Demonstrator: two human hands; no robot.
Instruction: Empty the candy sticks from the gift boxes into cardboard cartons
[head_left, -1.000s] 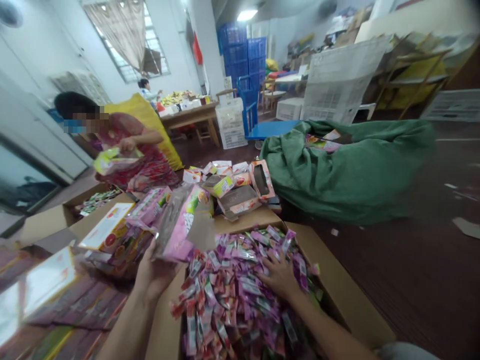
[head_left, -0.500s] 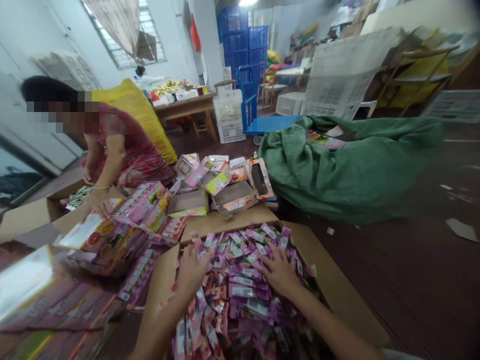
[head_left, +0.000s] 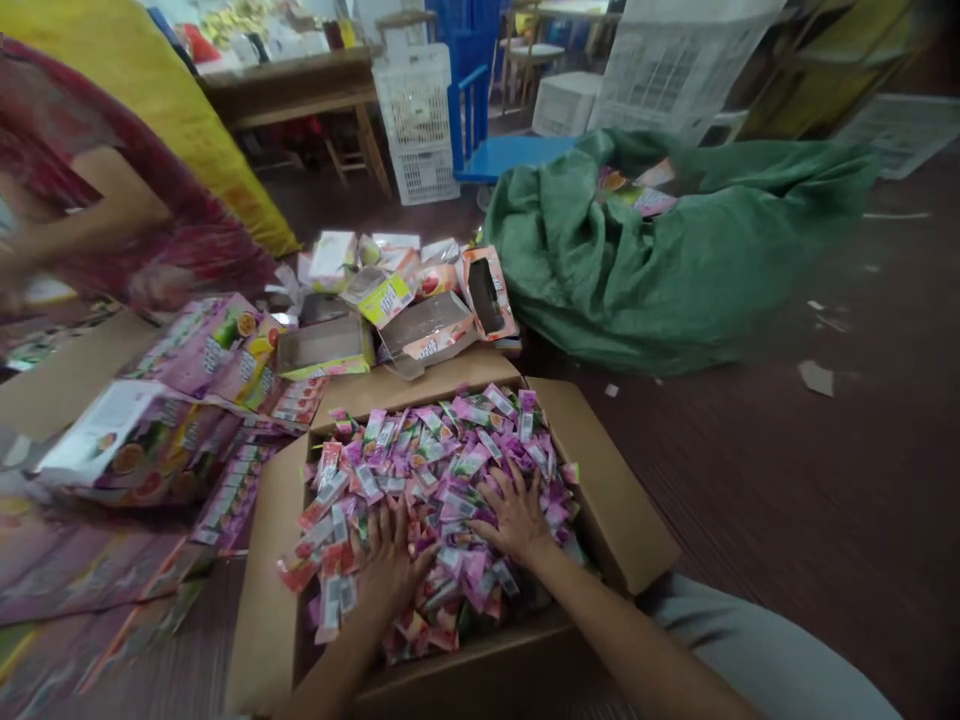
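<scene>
Both hands (head_left: 391, 562) (head_left: 516, 516) — palms down, fingers parted.

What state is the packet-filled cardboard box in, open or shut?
Open: the cardboard box has flaps spread outward, exposing packets under the left hand and right hand.

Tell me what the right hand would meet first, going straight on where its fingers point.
Most likely more purple packets, just ahead of the right hand; it seems to rest on them already, though exact depth is unclear. Beyond them lies the far cardboard flap.
</scene>
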